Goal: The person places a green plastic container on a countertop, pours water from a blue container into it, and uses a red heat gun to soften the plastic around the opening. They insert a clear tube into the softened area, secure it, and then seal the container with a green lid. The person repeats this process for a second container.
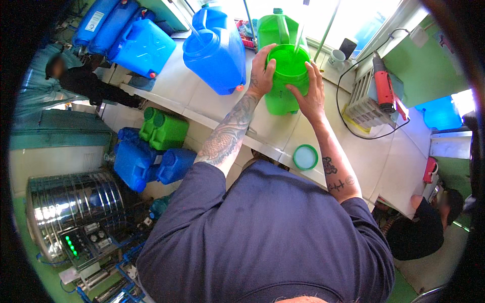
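A translucent green water jug [281,97] stands on the tiled counter with its wide round mouth uncovered. My left hand [262,70] curves around the left side of its rim, and my right hand [309,93] presses against the right side. The pale tube [302,31] comes down into the mouth from above. Nearer me, a round green lid [305,157] with a pale inside lies close to the counter's front edge. To the left, a blue jug [216,60] with a red spigot stands uncovered, a clear tube in its mouth.
Another blue jug [146,49] and blue cylinders [92,21] are at the back left. A red power tool [385,83] with a black cord lies right, near a white mug [336,58]. Below are blue containers [132,160] and a steel tank [70,207]. Another person [422,227] is lower right.
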Available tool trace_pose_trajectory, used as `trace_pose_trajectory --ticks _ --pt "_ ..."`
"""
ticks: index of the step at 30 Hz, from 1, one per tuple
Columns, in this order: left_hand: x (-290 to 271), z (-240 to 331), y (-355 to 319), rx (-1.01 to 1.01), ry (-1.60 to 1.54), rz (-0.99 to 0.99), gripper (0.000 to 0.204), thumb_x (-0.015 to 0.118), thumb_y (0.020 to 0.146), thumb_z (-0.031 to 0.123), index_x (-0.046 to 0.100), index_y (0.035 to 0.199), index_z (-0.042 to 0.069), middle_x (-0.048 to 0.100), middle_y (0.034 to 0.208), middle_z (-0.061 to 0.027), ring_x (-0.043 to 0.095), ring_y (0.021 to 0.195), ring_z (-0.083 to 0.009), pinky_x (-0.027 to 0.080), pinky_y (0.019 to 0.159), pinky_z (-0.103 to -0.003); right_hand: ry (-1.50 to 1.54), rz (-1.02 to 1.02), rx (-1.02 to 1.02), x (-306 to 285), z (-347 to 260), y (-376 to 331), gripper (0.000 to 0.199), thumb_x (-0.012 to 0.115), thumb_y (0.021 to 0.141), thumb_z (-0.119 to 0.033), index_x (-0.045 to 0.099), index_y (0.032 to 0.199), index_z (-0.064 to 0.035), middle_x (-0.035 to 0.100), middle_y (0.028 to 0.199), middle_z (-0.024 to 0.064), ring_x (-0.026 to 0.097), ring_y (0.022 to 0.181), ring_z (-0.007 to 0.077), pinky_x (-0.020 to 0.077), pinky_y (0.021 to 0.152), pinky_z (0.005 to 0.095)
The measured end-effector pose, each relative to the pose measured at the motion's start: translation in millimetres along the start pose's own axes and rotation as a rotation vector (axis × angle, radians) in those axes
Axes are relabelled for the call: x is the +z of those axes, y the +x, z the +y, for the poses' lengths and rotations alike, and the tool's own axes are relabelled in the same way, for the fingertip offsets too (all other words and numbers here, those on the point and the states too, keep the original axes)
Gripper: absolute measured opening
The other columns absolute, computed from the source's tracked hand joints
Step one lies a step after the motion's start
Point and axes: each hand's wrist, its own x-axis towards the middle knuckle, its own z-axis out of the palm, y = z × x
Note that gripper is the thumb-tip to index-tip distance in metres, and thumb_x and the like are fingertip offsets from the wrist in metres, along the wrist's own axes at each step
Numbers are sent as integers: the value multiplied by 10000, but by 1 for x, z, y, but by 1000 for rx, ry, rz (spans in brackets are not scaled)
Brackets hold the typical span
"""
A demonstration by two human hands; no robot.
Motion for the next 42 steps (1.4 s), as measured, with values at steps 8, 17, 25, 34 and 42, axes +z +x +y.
trace_pose_trajectory --ticks 8,17,25,34,42 --pt "1 -7 9 -17 -6 2 457 483 952 274 564 1304 -8 597 1301 -220 539 1243 -382 373 1093 -446 -14 -8 17 4 3 9 840 798 820 -406 386 1492 -115 378 1539 185 401 1398 379 346 1143 497" --pt "1 -7 8 -17 -6 -6 472 477 961 294 555 1318 -4 587 1324 -218 530 1258 -380 363 1107 -447 -17 -4 0 3 5 8 843 791 827 -408 374 1497 -113 376 1539 188 398 1402 380 347 1142 495" --pt "0 -3 10 -5 -4 -4 449 483 947 242 558 1308 -14 596 1301 -226 546 1236 -382 379 1097 -447 -10 -1 -4 4 5 7 850 795 824 -406 371 1502 -118 377 1539 183 399 1401 380 351 1139 494" --pt "3 -7 10 -15 -46 7 437 487 929 208 566 1295 -17 603 1293 -220 553 1229 -374 387 1093 -435 6 -1 -6 2 1 7 827 801 827 -365 385 1496 -116 379 1538 174 394 1406 373 346 1145 489" --pt "7 -6 9 -130 -152 11 427 386 1001 205 564 1319 -18 584 1347 -187 510 1303 -315 348 1128 -388 493 213 304 -1 56 17 595 632 976 -309 415 1476 -70 545 1368 214 557 1248 356 435 1061 475"
